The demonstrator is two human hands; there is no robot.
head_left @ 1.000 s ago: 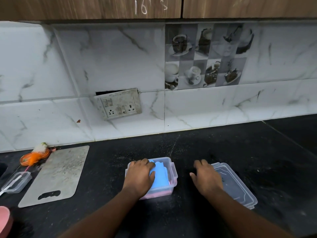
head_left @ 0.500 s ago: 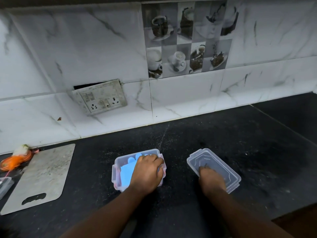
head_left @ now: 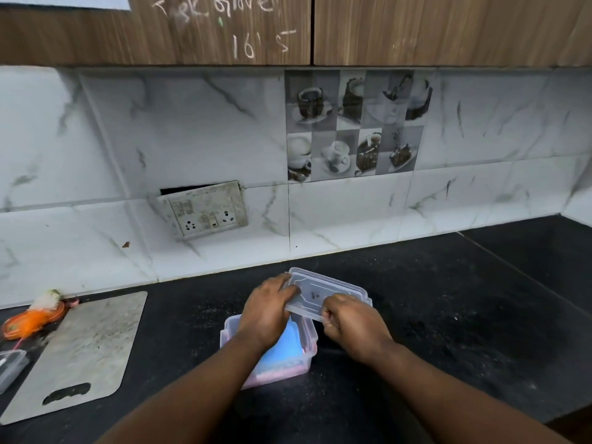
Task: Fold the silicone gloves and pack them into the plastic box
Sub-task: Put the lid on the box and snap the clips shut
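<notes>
The clear lid (head_left: pixel 326 291) is gripped by both hands: left hand (head_left: pixel 267 310) clamped on its left edge, right hand (head_left: pixel 350 326) pinched on its near edge. Lid is held tilted just above the far-right part of the plastic box (head_left: pixel 309 342). Inside the box a blue glove (head_left: pixel 283 346) is seen atop sth pink. Box is set on black counter (head_left: pixel 448 315), w/ a cutting board (head_left: pixel 80 350) well apart at left.
</notes>
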